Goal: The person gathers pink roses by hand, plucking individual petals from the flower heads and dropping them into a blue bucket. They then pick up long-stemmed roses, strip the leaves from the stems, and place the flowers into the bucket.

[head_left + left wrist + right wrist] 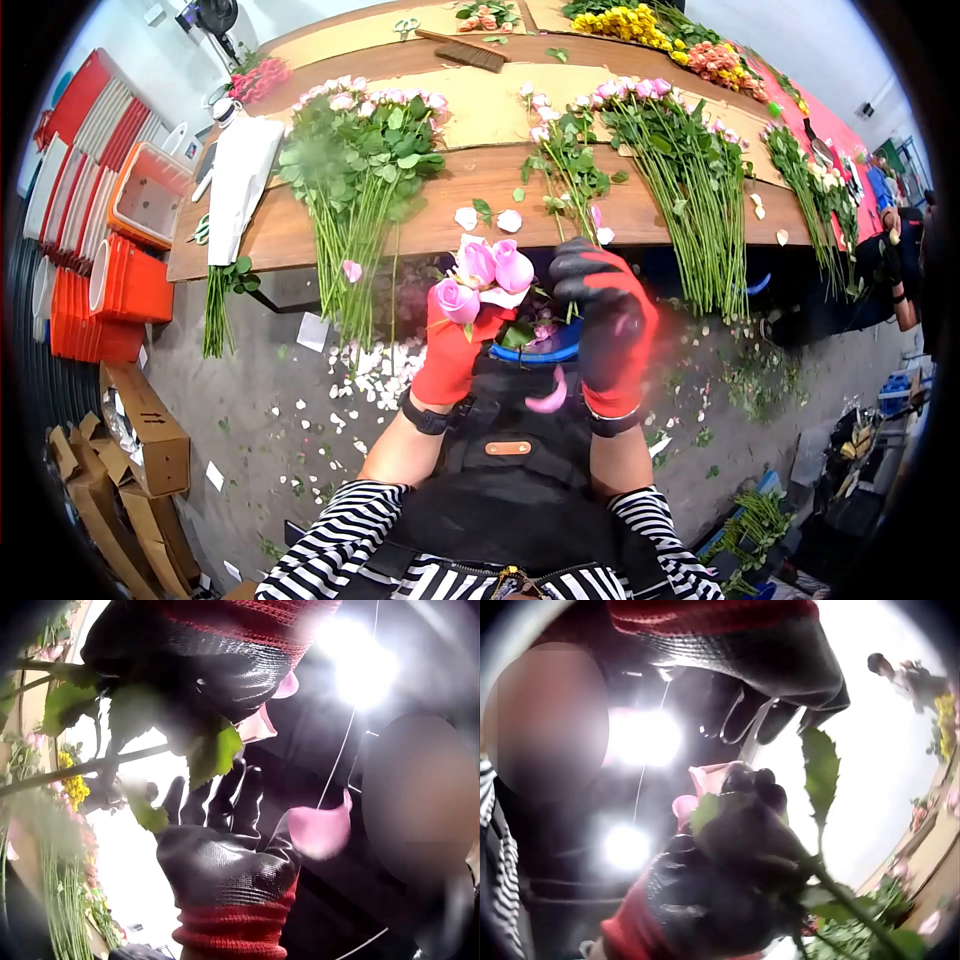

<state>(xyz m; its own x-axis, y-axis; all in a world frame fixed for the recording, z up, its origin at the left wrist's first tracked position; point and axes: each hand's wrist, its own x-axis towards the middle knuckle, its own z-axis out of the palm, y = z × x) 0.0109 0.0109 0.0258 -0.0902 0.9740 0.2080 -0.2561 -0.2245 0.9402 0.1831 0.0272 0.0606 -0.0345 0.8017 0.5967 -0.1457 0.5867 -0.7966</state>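
Pink roses (478, 275) cluster in my left hand (452, 348), which grips their stems just under the blooms. Leaves and a thorny green stem (859, 911) stick out from that grip in the right wrist view. My right hand (612, 325) is beside the blooms in a red and black glove, its fingers loosely spread and holding nothing. In the left wrist view its palm (225, 862) faces the camera. A loose pink petal (548, 392) is in mid-air between my forearms. Beneath the hands, a blue-rimmed bin (540, 354) contains petals and leaves.
Long-stemmed pink roses lie in a left bunch (365, 170) and a right bunch (690, 190) on the wooden table (450, 215). A brush (465, 52) lies farther back. Orange crates (130, 285) stack at left. Petals (375, 375) litter the floor. Another person (900, 260) is at right.
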